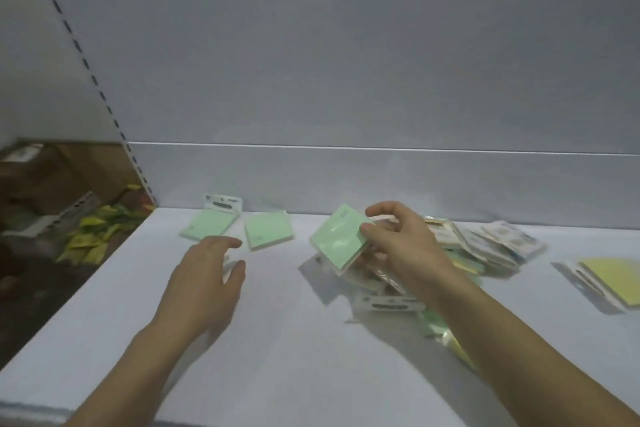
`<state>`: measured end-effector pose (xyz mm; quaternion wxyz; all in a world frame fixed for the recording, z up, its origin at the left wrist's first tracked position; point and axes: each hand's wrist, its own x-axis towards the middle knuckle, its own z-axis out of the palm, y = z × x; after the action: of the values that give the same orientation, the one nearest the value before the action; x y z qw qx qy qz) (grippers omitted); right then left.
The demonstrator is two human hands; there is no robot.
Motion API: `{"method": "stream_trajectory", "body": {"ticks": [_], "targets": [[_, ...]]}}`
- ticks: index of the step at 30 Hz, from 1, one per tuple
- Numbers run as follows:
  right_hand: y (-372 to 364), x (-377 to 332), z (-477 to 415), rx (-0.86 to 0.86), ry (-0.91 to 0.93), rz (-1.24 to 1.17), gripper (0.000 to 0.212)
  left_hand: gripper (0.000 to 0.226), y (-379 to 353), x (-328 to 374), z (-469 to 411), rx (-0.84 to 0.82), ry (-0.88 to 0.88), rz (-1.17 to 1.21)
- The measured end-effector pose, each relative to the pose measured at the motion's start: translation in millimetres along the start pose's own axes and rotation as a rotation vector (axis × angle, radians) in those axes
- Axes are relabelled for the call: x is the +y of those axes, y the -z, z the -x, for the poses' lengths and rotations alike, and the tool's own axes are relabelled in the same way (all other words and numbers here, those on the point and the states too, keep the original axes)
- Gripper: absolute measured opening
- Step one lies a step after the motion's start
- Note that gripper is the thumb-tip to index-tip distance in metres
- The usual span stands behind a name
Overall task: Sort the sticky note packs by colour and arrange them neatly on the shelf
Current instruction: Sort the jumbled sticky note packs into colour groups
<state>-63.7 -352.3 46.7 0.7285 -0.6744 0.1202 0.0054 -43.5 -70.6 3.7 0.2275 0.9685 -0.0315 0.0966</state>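
Our left hand point(207, 274) hovers relaxed over shelf point(277, 340); right hand point(405, 250) pinches green pack point(337, 239) at its 2 o'clock.

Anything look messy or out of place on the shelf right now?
Yes. The pile by the right hand and its held pack is a jumble: packs overlap at odd angles, colours mixed. At back left, the tabbed green pack and next green pack lie skewed, not aligned.

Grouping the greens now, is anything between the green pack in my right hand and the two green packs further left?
Nothing visible. The shelf between the held green pack and the nearer laid green pack is bare; the left hand hovers in front of that pair, outside the gap.
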Motion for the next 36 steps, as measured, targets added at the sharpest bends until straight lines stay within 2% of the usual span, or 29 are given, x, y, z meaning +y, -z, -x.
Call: {"method": "stream_trajectory", "body": {"ticks": [6, 11, 15, 18, 20, 24, 29, 33, 36], "targets": [[-89, 25, -27, -0.140, -0.059, 0.249, 0.024, 0.033, 10, -38, 2, 0.063, 0.005, -0.069], [-126, 44, -35, -0.036, 0.083, 0.600, 0.022, 0.034, 15, -44, -12, 0.077, -0.031, -0.026], [-133, 34, -27, -0.006, 0.201, 0.851, 0.038, 0.037, 18, -37, -29, 0.077, -0.039, -0.016], [-113, 21, -7, -0.021, 0.262, 0.860, 0.038, 0.037, 16, -28, -40, 0.066, -0.071, -0.023], [-88, 12, 12, -0.004, 0.337, 0.740, 0.032, 0.037, 13, -18, -46, 0.047, -0.105, -0.008], [-20, 5, 40, 0.200, 0.514, 0.680, 0.024, 0.034, 0, 12, -50, -0.023, -0.238, 0.053], [73, 16, 51, 0.346, 0.510, 0.836, 0.035, 0.034, -21, 67, -36, -0.137, -0.498, 0.111], [121, 30, 53, 0.245, 0.456, 0.963, 0.046, 0.028, -37, 122, -18, -0.162, -0.700, 0.194], [131, 43, 45, 0.117, 0.455, 1.062, 0.047, 0.016, -53, 158, -7, -0.136, -0.717, 0.231]]}}
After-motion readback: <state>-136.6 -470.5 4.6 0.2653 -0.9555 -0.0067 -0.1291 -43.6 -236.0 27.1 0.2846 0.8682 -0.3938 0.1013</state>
